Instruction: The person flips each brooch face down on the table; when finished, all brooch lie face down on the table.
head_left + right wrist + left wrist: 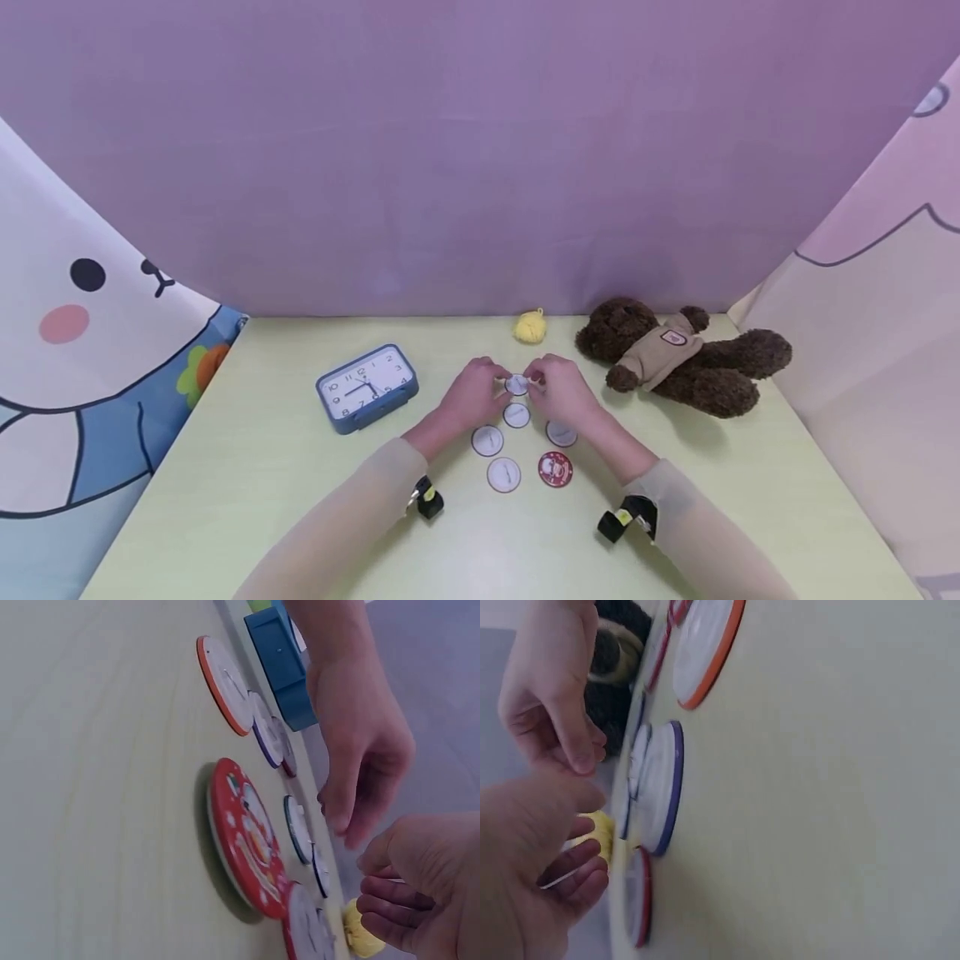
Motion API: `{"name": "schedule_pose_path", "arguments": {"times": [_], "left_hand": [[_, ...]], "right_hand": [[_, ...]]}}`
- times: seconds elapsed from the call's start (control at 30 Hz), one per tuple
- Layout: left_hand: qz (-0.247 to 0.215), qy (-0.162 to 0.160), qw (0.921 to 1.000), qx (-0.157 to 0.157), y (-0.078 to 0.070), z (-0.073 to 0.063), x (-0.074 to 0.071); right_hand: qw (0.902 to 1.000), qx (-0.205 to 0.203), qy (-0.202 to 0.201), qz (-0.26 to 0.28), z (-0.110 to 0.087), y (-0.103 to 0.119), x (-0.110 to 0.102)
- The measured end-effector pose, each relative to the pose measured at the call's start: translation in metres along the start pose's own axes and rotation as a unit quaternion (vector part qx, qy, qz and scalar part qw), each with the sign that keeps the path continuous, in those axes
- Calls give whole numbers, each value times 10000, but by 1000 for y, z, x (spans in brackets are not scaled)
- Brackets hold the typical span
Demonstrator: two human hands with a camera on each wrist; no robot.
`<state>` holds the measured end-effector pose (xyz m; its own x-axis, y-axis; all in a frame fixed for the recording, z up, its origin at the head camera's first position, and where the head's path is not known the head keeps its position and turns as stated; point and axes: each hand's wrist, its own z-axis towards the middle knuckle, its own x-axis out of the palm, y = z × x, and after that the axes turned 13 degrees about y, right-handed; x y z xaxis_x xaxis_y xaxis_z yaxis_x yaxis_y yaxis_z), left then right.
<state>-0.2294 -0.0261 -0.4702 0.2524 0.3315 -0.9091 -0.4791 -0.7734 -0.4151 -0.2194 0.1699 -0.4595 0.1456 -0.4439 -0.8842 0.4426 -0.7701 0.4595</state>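
Note:
In the head view, my left hand [474, 393] and right hand [561, 390] flank a small dark-rimmed round badge [517, 384], fingertips right at its sides. The wrist views show loosely curled fingers just above the table, thumbs close to the fingertips, with no held thing showing. Between the forearms lie a teal-rimmed badge [299, 829], a purple-rimmed badge [487, 440], an orange-rimmed badge [504, 474] and a red-rimmed badge [561, 433], white pin backs up. A red printed badge [556, 469] lies picture side up. My hands cover further badges in the head view.
A blue alarm clock [367, 387] stands left of the hands. Beyond them is a small yellow object [530, 326] with a loop. A brown teddy bear [675, 354] in a tan shirt lies at the right. A purple cloth [480, 167] hangs behind the pale table [240, 500].

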Motion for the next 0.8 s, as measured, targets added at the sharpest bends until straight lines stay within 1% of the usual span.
{"name": "schedule_pose_path", "arguments": {"times": [0.1,0.2,0.3,0.4,0.47,0.57,0.67,0.8], "left_hand": [[-215,175,9992,278,-4,-25,-6],[-319,565,9964,547,-11,-54,-8],[-90,798,9932,845,-17,-76,-4],[228,803,9920,951,-17,-92,2],[393,741,9916,980,-16,-95,6],[531,647,9921,936,-13,-98,10],[602,570,9926,888,-10,-98,9],[785,566,9927,718,-8,-99,6]], "right_hand": [[9999,-133,51,-30,-11,0,-6],[9996,-234,169,-48,-25,-1,-12],[9992,-302,263,-38,-41,-3,-14],[9989,-298,338,81,-56,-2,-10],[9989,-261,364,142,-67,-3,-9],[9987,-218,396,219,-82,-5,-5],[9987,-152,409,245,-92,-7,-3],[9988,-38,439,235,-102,-9,-2]]}}
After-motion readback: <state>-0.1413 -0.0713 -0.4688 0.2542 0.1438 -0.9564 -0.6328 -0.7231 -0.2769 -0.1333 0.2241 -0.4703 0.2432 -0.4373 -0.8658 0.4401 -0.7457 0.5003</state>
